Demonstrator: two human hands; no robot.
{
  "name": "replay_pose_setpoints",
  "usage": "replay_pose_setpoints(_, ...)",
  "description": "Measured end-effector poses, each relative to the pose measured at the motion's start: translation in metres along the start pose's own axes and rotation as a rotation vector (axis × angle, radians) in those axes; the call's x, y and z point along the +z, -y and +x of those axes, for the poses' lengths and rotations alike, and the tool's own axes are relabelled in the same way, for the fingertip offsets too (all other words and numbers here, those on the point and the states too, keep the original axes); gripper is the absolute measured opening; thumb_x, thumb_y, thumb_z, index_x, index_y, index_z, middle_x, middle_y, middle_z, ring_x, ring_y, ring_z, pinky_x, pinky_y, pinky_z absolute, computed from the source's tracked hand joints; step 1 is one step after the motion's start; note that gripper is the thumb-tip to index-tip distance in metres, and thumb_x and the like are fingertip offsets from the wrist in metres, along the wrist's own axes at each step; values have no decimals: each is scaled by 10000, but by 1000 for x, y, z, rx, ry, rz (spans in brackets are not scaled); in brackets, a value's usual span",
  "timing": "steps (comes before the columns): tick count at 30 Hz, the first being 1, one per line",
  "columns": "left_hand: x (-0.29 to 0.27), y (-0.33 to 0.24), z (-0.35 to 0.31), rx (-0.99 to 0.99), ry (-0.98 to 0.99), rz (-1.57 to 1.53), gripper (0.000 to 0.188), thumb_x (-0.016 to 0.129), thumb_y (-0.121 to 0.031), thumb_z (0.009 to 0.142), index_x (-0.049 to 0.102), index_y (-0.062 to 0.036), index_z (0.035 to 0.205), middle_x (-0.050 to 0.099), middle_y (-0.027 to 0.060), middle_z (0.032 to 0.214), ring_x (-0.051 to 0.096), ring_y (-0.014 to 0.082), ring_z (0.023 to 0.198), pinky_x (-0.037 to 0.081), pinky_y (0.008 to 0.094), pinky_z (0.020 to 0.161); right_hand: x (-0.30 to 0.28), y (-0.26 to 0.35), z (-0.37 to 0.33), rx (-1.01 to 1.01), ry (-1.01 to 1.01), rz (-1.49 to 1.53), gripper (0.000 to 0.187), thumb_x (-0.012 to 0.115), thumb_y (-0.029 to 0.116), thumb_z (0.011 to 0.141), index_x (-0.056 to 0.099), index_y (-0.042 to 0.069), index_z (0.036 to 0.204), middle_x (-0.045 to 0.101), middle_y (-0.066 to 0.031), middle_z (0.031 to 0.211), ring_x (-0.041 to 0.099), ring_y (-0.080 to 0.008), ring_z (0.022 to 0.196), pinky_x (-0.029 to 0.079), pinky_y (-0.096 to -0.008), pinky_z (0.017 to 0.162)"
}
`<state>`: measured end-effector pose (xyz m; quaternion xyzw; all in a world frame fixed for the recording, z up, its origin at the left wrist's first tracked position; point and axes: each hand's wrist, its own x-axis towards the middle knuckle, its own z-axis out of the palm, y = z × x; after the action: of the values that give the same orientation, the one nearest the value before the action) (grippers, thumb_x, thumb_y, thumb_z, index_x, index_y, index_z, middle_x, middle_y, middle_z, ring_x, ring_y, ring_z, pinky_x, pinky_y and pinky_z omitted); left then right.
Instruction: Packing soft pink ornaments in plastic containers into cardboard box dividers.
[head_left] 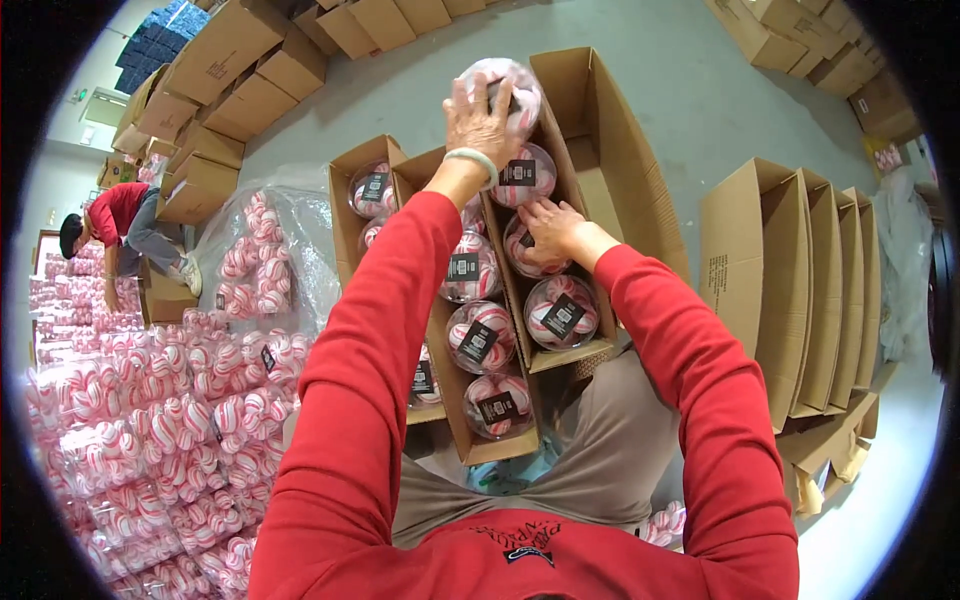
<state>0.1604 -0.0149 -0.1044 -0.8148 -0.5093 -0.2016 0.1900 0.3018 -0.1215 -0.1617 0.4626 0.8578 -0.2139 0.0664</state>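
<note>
Nearest the lens, red sleeves (360,400), reaching forward over a tan lap. Left hand (480,115) closed from above round a clear round pack of pink-and-white striped balls (512,88), fingers curled over its top, pale bangle (472,157) on the wrist. Held pack raised at the far end of the open carton (600,150), above the row already lying there and seemingly clear of it. Right hand (555,228) open, fingers laid flat on a packed one (530,255) in the middle of that row, pressing rather than gripping.

Probably best done so:
- Keep the grip wide over the dome; thin clear plastic likely dents under a pinch.
- Lower straight down into the far gap, dark label facing up like its neighbours.
- Keep the flat right hand on the row so nothing rolls or lifts while the new one settles.
- Watch the tall carton flap beside the left wrist; easy to snag.

Just to the left, two more open cartons (470,440) with the same packs; further left, a clear bag (265,250) and a floor heap of packs (150,430). Flattened cartons (790,290) upright at the right. Another person in a red top (120,225) bent over the heap, well apart.
</note>
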Motion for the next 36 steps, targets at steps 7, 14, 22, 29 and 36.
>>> replay_pose_setpoints(7,-25,1,-22,-26,764,-428,468,633,-203,817,553,-71,1259,437,179,1382,442,341,1258,332,439,1079,9,-20,-2,2,-39,37,736,566,430,807,380,-14,1364,332,-188,1448,316,-323,1349,312,-508,1068)
replay_pose_setpoints(14,-151,0,-141,-456,715,-1312,393,585,-95,890,526,-29,1273,596,81,1203,577,161,1058,482,312,902,-10,-34,27,-48,-556,-7,615,625,265,816,414,-18,1319,396,-210,1398,364,-373,1309,312,-429,1078)
replay_pose_setpoints(22,-197,-36,-207,6,607,-498,425,664,-144,793,541,-66,1193,588,122,1108,593,321,960,484,402,784,-41,-50,80,64,-681,-144,727,592,314,845,262,59,1441,284,-148,1489,276,-347,1367,251,-460,1100)
replay_pose_setpoints(29,-209,-40,-219,-122,760,-467,451,650,-152,770,529,-90,1199,585,111,1049,594,300,878,476,419,737,-19,-114,60,348,-258,-294,600,483,404,885,460,-28,1301,538,-213,1263,437,-378,1247,206,-470,1116)
replay_pose_setpoints(36,-221,-54,-222,-58,711,-548,518,670,-122,736,510,-99,1228,573,109,1073,574,294,960,470,399,769,-16,-85,69,384,-259,-144,748,496,568,849,331,110,1417,201,-221,1506,266,-442,1346,266,-561,1063)
